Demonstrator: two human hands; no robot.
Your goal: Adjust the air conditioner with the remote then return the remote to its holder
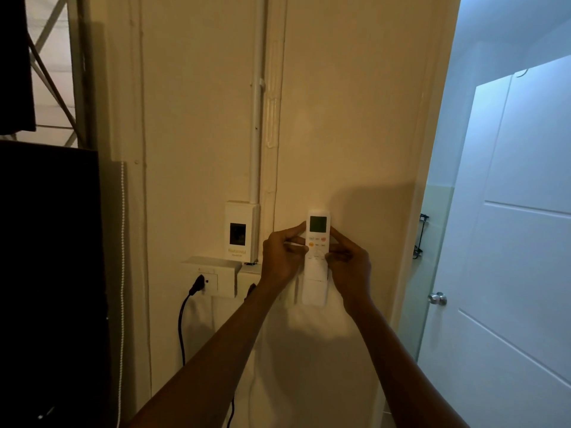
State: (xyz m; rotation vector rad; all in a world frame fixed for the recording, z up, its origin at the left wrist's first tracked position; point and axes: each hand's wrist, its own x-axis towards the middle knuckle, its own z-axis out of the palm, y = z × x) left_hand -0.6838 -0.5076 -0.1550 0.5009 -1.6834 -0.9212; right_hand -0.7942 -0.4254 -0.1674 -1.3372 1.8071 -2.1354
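A white air-conditioner remote (pixel 317 239) with a grey screen and coloured buttons stands upright against the cream wall. Its lower end sits inside a white wall holder (pixel 314 290). My left hand (pixel 282 257) grips the remote's left edge, with the thumb by the buttons. On the opposite edge, my right hand (pixel 349 264) pinches it with the fingers. No air conditioner is in view.
A white breaker box (pixel 241 231) hangs left of the remote, above a socket box (pixel 213 278) with a black plug and cable. A dark screen (pixel 49 273) fills the left side. At right, a white door with a round knob (pixel 437 298) stands open.
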